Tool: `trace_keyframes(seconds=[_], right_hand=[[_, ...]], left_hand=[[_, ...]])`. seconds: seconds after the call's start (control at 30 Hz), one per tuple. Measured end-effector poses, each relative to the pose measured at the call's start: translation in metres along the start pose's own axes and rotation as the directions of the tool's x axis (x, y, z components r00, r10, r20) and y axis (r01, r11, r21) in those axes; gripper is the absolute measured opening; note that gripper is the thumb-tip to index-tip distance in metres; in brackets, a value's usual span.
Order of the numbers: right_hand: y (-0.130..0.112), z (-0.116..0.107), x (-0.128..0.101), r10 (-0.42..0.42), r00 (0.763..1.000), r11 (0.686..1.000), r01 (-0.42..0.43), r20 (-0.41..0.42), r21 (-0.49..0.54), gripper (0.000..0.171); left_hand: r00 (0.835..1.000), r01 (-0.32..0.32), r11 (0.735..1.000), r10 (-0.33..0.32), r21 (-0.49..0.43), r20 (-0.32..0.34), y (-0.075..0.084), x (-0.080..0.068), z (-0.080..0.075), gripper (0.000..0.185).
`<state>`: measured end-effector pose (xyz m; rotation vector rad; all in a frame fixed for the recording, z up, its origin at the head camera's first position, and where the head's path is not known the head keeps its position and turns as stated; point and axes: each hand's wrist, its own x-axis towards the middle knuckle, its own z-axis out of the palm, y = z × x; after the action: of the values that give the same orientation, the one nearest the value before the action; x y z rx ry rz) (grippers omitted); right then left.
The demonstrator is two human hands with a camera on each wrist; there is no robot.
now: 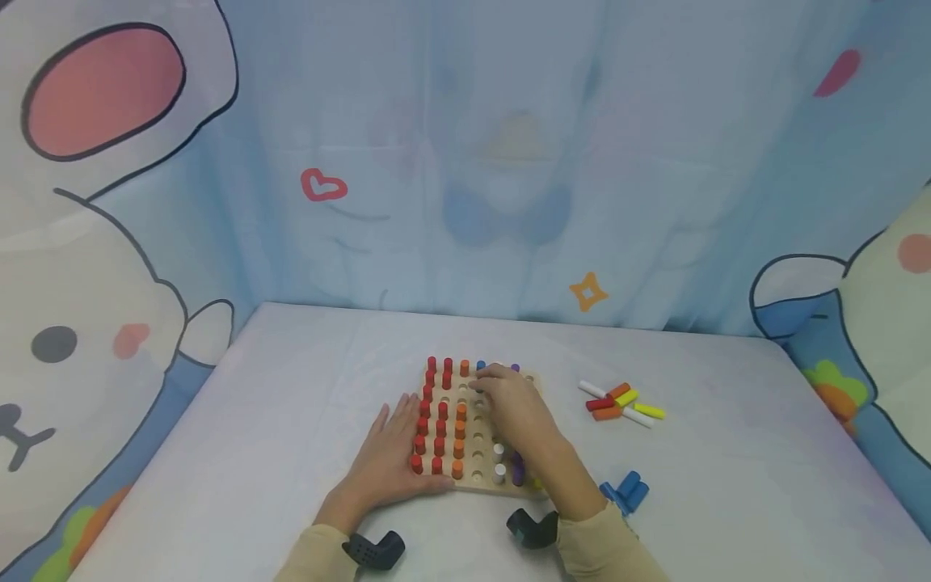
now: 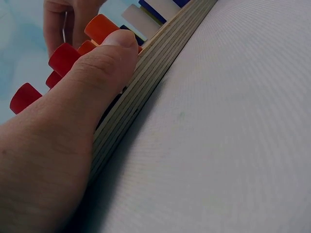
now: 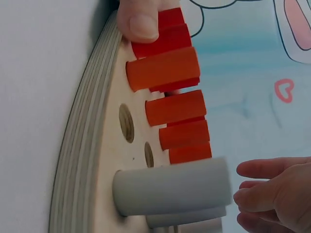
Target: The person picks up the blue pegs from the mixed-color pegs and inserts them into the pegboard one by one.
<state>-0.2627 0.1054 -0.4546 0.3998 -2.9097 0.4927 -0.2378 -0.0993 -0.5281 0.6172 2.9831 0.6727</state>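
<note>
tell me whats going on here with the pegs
A person is working at a wooden peg board on a table. The left hand lies flat at the board's left edge, its thumb against the side by the red pegs. The right hand reaches over the middle of the board, fingers near the far rows; what it holds, if anything, cannot be seen. Orange pegs stand beside the red ones, and many holes are bare. Loose pegs and blue pegs lie to the right.
</note>
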Motion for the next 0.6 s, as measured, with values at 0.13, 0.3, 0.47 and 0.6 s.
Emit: trace_keyframes(seconds=[0.13, 0.3, 0.47, 0.6], right_hand=[[-0.008, -0.009, -0.007, -0.036, 0.999, 0.999, 0.036, -0.018, -0.012, 0.027], [-0.017, -0.02, -0.017, -0.056, 0.998, 0.998, 0.056, -0.032, -0.003, 0.03], [-0.02, -0.026, -0.026, -0.091, 0.995, 0.996, 0.091, -0.035, 0.013, 0.028], [-0.017, -0.034, -0.032, -0.141, 0.985, 0.99, 0.142, -0.103, -0.002, 0.024]], left_hand=[[1.0, -0.001, 1.0, 0.001, 0.002, -0.007, 0.001, -0.001, 0.0, 0.124], [1.0, -0.002, 1.0, 0.002, -0.013, -0.001, 0.003, -0.002, -0.001, 0.123], [1.0, 0.002, 1.0, -0.002, -0.019, 0.002, 0.005, -0.003, -0.001, 0.123], [1.0, -0.005, 1.0, 0.005, -0.021, -0.003, 0.005, -0.002, -0.003, 0.124]])
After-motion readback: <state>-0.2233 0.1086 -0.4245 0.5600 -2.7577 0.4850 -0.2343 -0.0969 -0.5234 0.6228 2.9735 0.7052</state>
